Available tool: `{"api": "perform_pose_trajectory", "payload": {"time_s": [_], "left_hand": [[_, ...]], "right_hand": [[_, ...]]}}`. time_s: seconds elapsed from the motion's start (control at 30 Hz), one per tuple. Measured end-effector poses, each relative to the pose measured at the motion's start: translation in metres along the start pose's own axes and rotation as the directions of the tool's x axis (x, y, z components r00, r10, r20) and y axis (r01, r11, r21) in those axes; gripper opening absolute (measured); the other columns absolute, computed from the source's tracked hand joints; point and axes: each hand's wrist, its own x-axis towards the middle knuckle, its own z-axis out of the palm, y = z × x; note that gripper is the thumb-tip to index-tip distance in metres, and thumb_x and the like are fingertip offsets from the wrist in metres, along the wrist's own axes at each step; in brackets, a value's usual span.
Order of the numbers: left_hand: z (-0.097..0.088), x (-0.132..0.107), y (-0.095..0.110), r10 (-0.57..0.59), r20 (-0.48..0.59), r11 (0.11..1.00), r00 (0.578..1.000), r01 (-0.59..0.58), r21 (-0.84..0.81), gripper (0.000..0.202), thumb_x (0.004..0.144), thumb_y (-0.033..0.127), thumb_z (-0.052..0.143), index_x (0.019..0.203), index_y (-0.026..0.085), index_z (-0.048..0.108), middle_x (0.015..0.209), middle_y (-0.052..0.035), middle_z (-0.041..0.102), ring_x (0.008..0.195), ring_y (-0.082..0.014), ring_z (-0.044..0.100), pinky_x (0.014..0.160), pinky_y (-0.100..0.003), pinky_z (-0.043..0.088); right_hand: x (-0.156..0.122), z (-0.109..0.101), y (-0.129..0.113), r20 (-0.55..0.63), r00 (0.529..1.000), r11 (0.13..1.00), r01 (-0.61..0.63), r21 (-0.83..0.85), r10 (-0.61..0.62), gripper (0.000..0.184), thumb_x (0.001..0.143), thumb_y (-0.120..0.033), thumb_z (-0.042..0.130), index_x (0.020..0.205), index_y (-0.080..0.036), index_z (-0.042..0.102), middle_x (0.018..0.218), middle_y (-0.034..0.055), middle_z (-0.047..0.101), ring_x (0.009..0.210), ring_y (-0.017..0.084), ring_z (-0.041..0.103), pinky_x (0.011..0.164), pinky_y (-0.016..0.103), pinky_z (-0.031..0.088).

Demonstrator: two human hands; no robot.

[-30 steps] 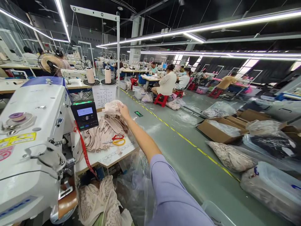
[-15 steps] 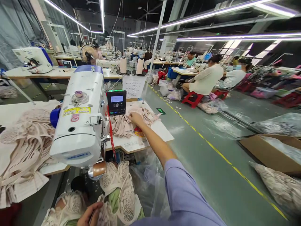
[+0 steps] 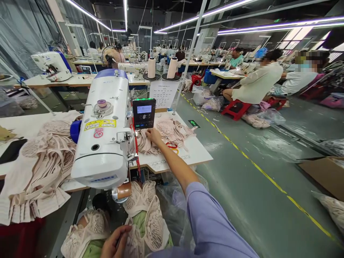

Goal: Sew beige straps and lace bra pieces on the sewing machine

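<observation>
white tabletop (image 3: pixel 197 153) with narrow, bunched beige strips (image 3: pixel 144 145) under right fingers (image 3: pixel 150 133), grip unclear

Far left, a white sewing machine (image 3: pixel 52 65) sits on a desk (image 3: pixel 76 81); right, a yellow line (image 3: pixel 243 154) runs past a red stool (image 3: pixel 236 106).

And the grey flr (image 3: pixel 239 190) opens wide rt. of the R hand (image 3: pixel 153 137), yellow line (image 3: pixel 236 147) slicing diag. across it, green arrow sign (image 3: pixel 194 124) betw. the two! Beyond the hand, tables (image 3: pixel 40 81) in rows; red stools (image 3: pixel 236 109) farther rt. Strip lts (image 3: pixel 125 16) blaze above it, windows (image 3: pixel 299 36) glow far rt., grey curtains (image 3: pixel 21 32) hang far L.
</observation>
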Motion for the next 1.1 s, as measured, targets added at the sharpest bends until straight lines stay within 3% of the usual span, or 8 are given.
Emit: {"api": "perform_pose_trajectory", "payload": {"time_s": [0.2, 0.37, 0.43, 0.53, 0.67, 0.87, 1.0, 1.1], "left_hand": [[0.000, 0.001, 0.018, 0.009, -0.048, 1.000, 0.999, -0.009, 0.004, 0.051, 0.086, 0.066, 0.054, 0.101, 0.024, 0.078, 0.108, -0.0079, 0.077, 0.104, -0.0280, 0.072, 0.091, -0.034, 0.059], [-0.011, 0.002, 0.067, 0.236, -0.135, 0.972, 0.962, -0.236, 0.017, 0.035, 0.091, 0.050, 0.056, 0.100, 0.023, 0.077, 0.106, -0.0062, 0.078, 0.100, -0.0253, 0.073, 0.087, -0.030, 0.060], [-0.014, 0.005, 0.088, 0.290, -0.137, 0.957, 0.947, -0.284, 0.060, 0.033, 0.093, 0.045, 0.053, 0.102, 0.022, 0.076, 0.108, -0.0071, 0.077, 0.101, -0.0246, 0.073, 0.089, -0.030, 0.059], [-0.010, 0.014, 0.104, 0.336, 0.028, 0.934, 0.941, -0.337, 0.120, 0.040, 0.095, 0.044, 0.049, 0.117, 0.019, 0.069, 0.118, -0.0103, 0.073, 0.108, -0.0253, 0.069, 0.095, -0.034, 0.054], [0.010, 0.021, 0.099, 0.320, 0.425, 0.902, 0.847, -0.410, 0.137, 0.039, 0.087, 0.052, 0.057, 0.089, 0.016, 0.070, 0.085, -0.0056, 0.071, 0.074, -0.0192, 0.062, 0.071, -0.027, 0.051], [0.008, 0.017, 0.094, 0.270, 0.711, 0.943, 0.650, -0.327, -0.059, 0.052, 0.101, 0.047, 0.038, 0.080, 0.015, 0.073, 0.065, 0.0006, 0.060, 0.060, -0.0112, 0.052, 0.062, -0.020, 0.038], [-0.007, 0.022, 0.108, 0.244, 0.670, 0.970, 0.701, -0.166, -0.179, 0.055, 0.103, 0.047, 0.031, 0.093, 0.016, 0.075, 0.086, -0.0030, 0.073, 0.076, -0.0143, 0.062, 0.076, -0.022, 0.045], [-0.007, 0.025, 0.119, 0.219, 0.611, 0.974, 0.761, -0.132, -0.185, 0.054, 0.104, 0.044, 0.030, 0.096, 0.014, 0.075, 0.089, -0.0041, 0.074, 0.079, -0.0149, 0.063, 0.078, -0.023, 0.047]], "right_hand": [[-0.068, -0.028, -0.017, 0.072, 0.994, 0.853, -0.105, 0.511, 0.080, 0.034, 0.095, -0.050, 0.045, 0.076, -0.022, 0.044, 0.056, -0.0083, 0.034, 0.048, 0.009, 0.031, 0.047, 0.019, 0.032], [-0.206, -0.033, -0.021, 0.374, 0.927, 0.674, -0.296, 0.677, 0.031, 0.053, 0.076, -0.067, 0.067, 0.071, -0.023, 0.039, 0.051, -0.0120, 0.020, 0.044, 0.006, 0.016, 0.041, 0.017, 0.019], [-0.262, -0.025, -0.025, 0.538, 0.841, 0.463, -0.456, 0.760, -0.054, 0.050, 0.075, -0.066, 0.070, 0.078, -0.022, 0.047, 0.050, -0.0125, 0.021, 0.043, 0.006, 0.017, 0.042, 0.017, 0.022], [-0.319, -0.010, -0.035, 0.619, 0.767, 0.174, -0.595, 0.785, -0.172, 0.038, 0.085, -0.057, 0.068, 0.084, -0.022, 0.054, 0.048, -0.0126, 0.021, 0.041, 0.005, 0.012, 0.040, 0.018, 0.015], [-0.335, 0.000, -0.047, 0.588, 0.802, 0.050, -0.587, 0.808, -0.106, 0.035, 0.084, -0.051, 0.073, 0.081, -0.021, 0.054, 0.048, -0.0123, 0.020, 0.042, 0.005, 0.007, 0.040, 0.018, 0.012], [-0.292, -0.017, -0.035, 0.498, 0.864, 0.015, -0.500, 0.866, 0.078, 0.029, 0.085, -0.036, 0.073, 0.074, -0.022, 0.050, 0.052, -0.0114, 0.018, 0.043, 0.007, 0.007, 0.038, 0.018, 0.017], [-0.282, -0.014, -0.019, 0.495, 0.865, 0.101, -0.501, 0.859, 0.083, 0.024, 0.085, -0.045, 0.071, 0.082, -0.025, 0.058, 0.063, -0.0050, 0.046, 0.053, 0.010, 0.043, 0.048, 0.021, 0.039], [-0.302, -0.006, -0.008, 0.703, 0.708, 0.350, -0.675, 0.650, 0.059, 0.045, 0.073, -0.063, 0.075, 0.095, -0.024, 0.068, 0.092, 0.0052, 0.065, 0.080, 0.018, 0.060, 0.064, 0.029, 0.049]]}}
